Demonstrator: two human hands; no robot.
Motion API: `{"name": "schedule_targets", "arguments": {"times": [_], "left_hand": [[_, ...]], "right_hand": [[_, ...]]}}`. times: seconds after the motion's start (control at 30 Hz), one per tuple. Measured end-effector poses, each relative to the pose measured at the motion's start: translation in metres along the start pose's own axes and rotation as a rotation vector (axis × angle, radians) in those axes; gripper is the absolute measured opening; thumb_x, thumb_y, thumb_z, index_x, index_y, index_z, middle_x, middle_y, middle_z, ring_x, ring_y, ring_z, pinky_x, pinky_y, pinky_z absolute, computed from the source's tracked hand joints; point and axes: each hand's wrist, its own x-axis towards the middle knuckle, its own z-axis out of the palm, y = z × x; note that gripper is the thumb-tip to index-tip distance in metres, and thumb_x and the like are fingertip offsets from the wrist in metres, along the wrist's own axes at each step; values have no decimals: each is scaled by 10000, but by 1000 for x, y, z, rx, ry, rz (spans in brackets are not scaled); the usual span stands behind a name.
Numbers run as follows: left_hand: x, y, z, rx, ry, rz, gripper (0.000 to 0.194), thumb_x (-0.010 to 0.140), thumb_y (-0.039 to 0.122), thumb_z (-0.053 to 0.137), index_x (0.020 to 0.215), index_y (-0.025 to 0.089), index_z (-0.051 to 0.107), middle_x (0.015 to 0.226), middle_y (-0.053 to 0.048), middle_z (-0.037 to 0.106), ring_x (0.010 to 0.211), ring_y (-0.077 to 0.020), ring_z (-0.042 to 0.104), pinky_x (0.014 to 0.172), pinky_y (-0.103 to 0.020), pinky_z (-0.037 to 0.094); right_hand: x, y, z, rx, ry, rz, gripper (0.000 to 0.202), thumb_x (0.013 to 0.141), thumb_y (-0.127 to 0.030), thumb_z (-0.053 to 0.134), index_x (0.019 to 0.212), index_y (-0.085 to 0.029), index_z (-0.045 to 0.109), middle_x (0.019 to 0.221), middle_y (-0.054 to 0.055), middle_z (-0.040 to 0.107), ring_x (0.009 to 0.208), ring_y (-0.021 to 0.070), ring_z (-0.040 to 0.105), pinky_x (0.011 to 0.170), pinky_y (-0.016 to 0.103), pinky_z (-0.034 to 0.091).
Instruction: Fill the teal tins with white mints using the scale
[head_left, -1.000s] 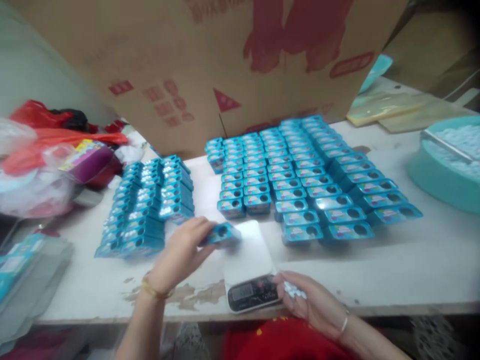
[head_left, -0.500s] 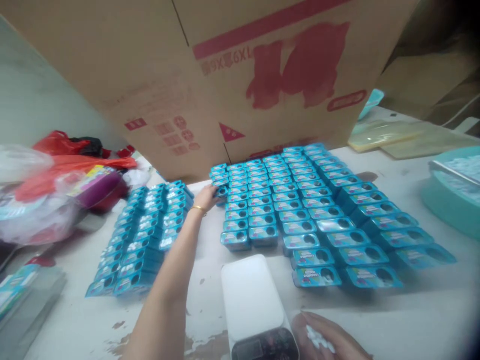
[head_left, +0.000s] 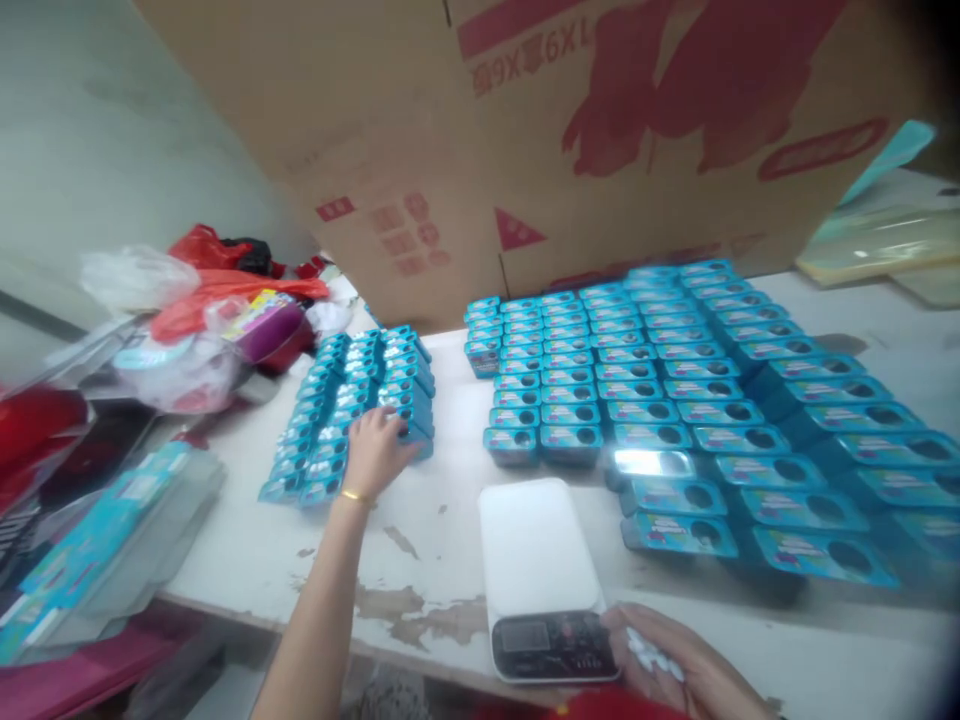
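My left hand, with a gold bangle at the wrist, is closed on a small blue box at the front of the third row in the left group. White pieces lie on top of several blue boxes in that group. My right hand is cupped around a few small white pellets, close to the right front corner of a white digital scale. The scale's plate is bare. Right of centre stand many blue boxes in rows, each with a dark round hole in its top.
A large cardboard carton with red print stands behind the boxes. Red and clear plastic bags are heaped at the left, with blue packaging and clear plastic nearer. Clear flat sheets lie at the back right.
My left hand has moved left and nearer, from the right group's leftmost row to the left group, bringing a blue box. The view has swung left. My right hand stays by the scale.
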Motion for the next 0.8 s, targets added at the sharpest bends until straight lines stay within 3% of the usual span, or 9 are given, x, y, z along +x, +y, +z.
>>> {"name": "schedule_targets", "arguments": {"times": [0.13,0.2,0.27,0.4,0.5,0.63,0.8], "left_hand": [[-20,-2,7,96,-64,10,103,812,293,561,879,219,586,1274,-105,492,1203,-317,396,947,-495,305],[-21,4,-2,114,-53,35,55,824,258,545,831,215,579,1263,-89,506,1216,-306,391,985,-504,273],[-25,17,-23,120,-51,105,63,839,257,531,823,210,570,1204,-81,543,1166,-289,437,992,-498,275],[-46,69,-73,69,-135,238,186,886,319,473,801,173,552,978,-84,576,848,-210,542,767,-360,413],[-59,120,-92,20,-167,332,217,904,324,445,807,163,553,927,-77,556,810,-190,524,689,-313,404],[-62,171,-82,-25,-204,477,192,906,304,445,823,165,549,917,-68,547,798,-182,509,654,-304,387],[-57,193,-64,-20,-226,544,176,890,289,473,794,164,552,873,-64,550,785,-191,521,628,-311,387]], "right_hand": [[-5,7,0,2,-43,38,286,613,-383,802,754,-152,711,685,36,647,629,101,620,577,154,487],[-10,8,0,-17,-70,14,256,652,-361,782,777,-149,713,700,36,645,645,96,616,602,152,492],[-16,9,0,-24,-80,-42,218,698,-339,751,793,-147,711,698,33,637,631,87,604,593,147,488],[-29,9,1,-47,-92,-122,196,730,-319,715,790,-133,698,656,22,614,524,62,534,497,142,449],[-36,9,0,-72,-119,-147,211,748,-327,691,811,-126,692,645,21,603,502,58,504,446,142,407],[-44,11,-6,-83,-108,-154,222,749,-332,683,818,-121,687,650,29,602,503,67,508,403,147,358],[-51,11,-15,-62,-94,-182,222,754,-332,672,818,-120,679,648,22,598,480,62,504,374,141,325]]}}
